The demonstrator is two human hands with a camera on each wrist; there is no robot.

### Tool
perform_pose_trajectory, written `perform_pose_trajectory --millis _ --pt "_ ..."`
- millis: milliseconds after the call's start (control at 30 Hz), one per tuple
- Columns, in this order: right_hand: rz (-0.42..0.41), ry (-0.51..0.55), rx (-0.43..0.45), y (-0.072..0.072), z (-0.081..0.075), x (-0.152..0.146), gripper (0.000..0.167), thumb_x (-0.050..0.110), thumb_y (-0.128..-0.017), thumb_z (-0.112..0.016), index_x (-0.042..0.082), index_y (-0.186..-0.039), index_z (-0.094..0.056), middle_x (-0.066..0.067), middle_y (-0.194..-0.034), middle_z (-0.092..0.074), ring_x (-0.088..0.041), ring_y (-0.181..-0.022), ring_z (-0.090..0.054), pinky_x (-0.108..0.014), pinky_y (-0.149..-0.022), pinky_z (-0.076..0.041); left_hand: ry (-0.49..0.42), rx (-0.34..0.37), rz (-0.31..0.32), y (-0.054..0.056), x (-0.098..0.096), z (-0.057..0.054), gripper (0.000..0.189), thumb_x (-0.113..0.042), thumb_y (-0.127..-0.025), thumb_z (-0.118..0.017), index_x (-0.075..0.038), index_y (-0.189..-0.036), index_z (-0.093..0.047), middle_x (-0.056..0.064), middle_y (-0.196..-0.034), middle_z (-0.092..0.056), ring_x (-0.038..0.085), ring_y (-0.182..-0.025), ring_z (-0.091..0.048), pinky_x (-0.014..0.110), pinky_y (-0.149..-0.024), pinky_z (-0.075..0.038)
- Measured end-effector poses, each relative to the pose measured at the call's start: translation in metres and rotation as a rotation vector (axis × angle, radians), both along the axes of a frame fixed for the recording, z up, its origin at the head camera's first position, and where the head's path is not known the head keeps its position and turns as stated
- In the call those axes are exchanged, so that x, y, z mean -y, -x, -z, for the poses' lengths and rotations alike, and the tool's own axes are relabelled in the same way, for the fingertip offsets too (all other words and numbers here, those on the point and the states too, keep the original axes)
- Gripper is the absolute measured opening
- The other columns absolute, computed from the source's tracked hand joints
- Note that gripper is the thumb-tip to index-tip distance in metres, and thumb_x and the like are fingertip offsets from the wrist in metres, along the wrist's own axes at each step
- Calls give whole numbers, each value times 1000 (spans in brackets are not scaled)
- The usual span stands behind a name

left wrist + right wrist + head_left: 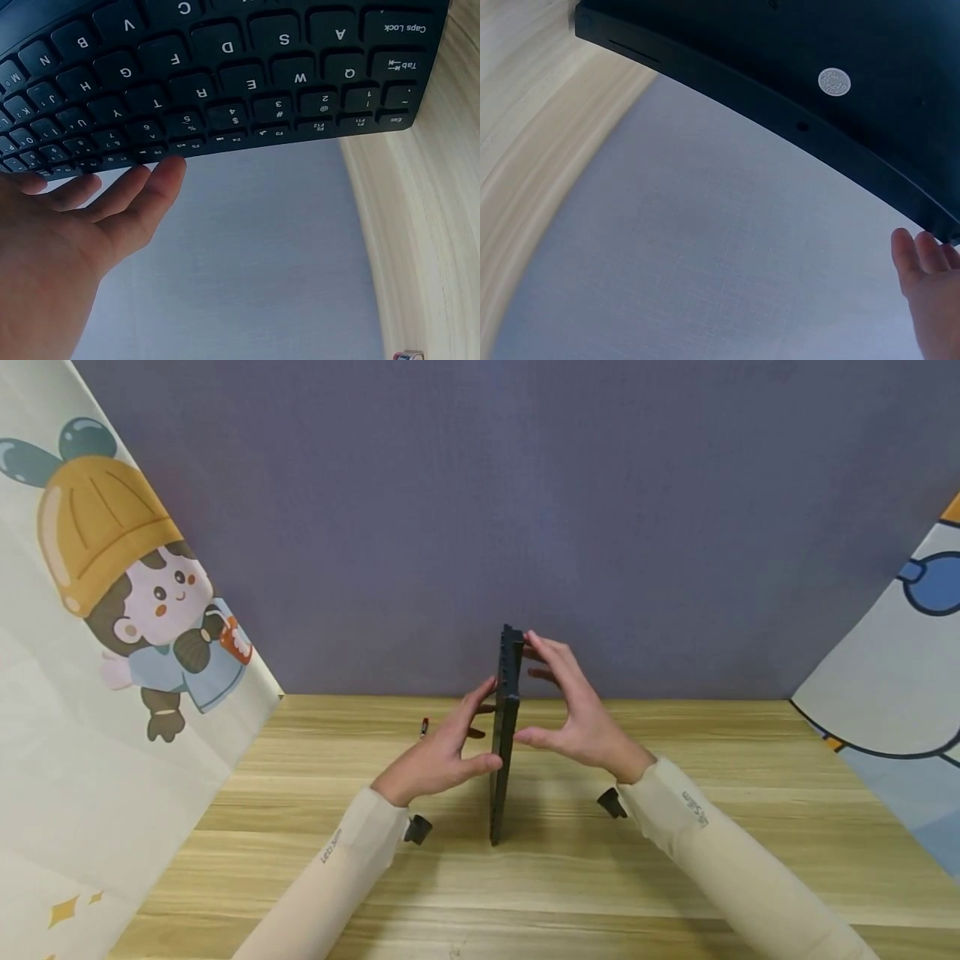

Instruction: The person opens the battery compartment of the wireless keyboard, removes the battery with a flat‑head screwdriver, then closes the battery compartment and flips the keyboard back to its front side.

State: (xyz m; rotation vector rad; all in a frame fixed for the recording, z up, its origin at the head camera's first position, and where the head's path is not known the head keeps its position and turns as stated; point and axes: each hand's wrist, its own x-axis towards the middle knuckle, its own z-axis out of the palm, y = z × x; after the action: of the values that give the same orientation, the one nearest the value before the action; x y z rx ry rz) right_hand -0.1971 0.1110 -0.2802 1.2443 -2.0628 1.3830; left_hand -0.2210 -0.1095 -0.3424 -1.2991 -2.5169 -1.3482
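Note:
A black keyboard is held on end, nearly upright over the wooden table, with its lower short end at or close to the tabletop. My left hand lies along the key side, its fingertips against the long edge by the function-key row in the left wrist view. Against the underside is my right hand, with its thumb apart from the fingers and fingertips near the upper part. The right wrist view shows the keyboard's plain back with a round pale sticker. Neither hand's fingers wrap around it.
Behind the hands, a small red-and-dark cylinder, seemingly a battery, lies on the wooden table. A grey-blue panel rises at the table's back edge. Printed cartoon sheets flank both sides.

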Motion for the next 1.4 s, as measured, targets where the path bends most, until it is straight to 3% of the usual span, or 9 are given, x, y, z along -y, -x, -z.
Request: perform_pose_trajectory --millis 600,833,1167,1400 --pt "24 -20 -33 -1 -13 -16 104 57 -78 -67 -12 -143 -23 -30 -142 -25 -38 -130 -29 -63 -98 -28 54 53 16 2 -11 15 96 -70 -81 -52 -31 -152 -1 -5 -155 -12 19 -134 -31 41 -95 -43" --pt "47 -64 -42 5 -5 -32 98 56 -80 -66 -4 -146 -27 -18 -148 -25 -28 -133 -27 -51 -103 -29 112 78 12 2 -15 22 95 -66 -82 -56 -34 -151 0 -5 -155 -9 21 -135 -28 45 -98 -40" --pt "88 -83 -81 -12 -11 -49 93 59 -88 -53 -15 -139 -31 -33 -142 -26 -37 -128 -31 -33 -104 -27 190 55 -14 2 -24 34 98 -64 -81 -59 -31 -152 -1 0 -154 -14 19 -136 -25 46 -102 -34" --pt "120 -83 -34 -18 -5 -65 91 60 -88 -51 -10 -142 -32 -30 -143 -27 -32 -128 -31 -34 -106 -23 238 70 -12 0 -28 39 105 -63 -78 -65 -27 -153 -2 1 -154 -16 19 -136 -23 46 -103 -32"
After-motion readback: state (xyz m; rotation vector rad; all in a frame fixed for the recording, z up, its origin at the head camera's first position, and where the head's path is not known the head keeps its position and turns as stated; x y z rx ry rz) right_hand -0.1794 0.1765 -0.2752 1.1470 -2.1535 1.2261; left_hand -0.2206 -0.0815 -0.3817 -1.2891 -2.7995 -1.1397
